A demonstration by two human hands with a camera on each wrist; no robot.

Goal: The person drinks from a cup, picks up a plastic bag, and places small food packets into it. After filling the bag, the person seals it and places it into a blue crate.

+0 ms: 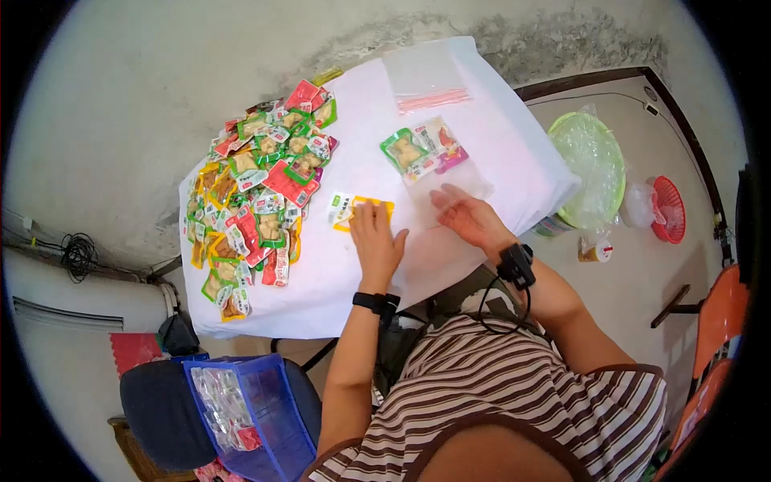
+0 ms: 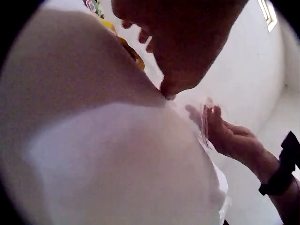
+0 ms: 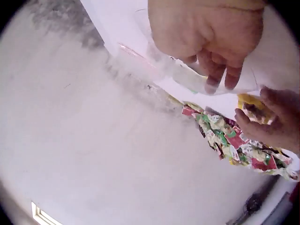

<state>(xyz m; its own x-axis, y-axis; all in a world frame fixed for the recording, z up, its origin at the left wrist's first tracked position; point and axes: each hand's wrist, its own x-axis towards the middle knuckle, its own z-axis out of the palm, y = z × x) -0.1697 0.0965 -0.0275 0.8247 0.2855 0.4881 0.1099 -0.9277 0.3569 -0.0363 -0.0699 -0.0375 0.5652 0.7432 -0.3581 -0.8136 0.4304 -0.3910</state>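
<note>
My left hand point(image 1: 376, 243) rests on a yellow-and-white snack packet point(image 1: 341, 211) lying on the white cloth. Its fingers reach over the packet and the thumb stands apart, as the right wrist view shows. To the right, my right hand point(image 1: 472, 221) is at a clear plastic bag point(image 1: 430, 210), its fingers extended and slightly bent. Thin film of the bag overlaps those fingertips in the right wrist view, and a pink strip point(image 2: 205, 124) along its edge crosses the hand in the left wrist view. Just beyond lie a green packet point(image 1: 404, 150) and a white-and-purple packet point(image 1: 442, 149), side by side.
A heap of mixed snack packets point(image 1: 269, 177) covers the table's left side. Flat clear bags with pink strips point(image 1: 426, 76) lie at the far edge. A green tub point(image 1: 590, 165) and red basket point(image 1: 668, 210) stand right; a blue crate point(image 1: 269, 410) sits on a chair at left.
</note>
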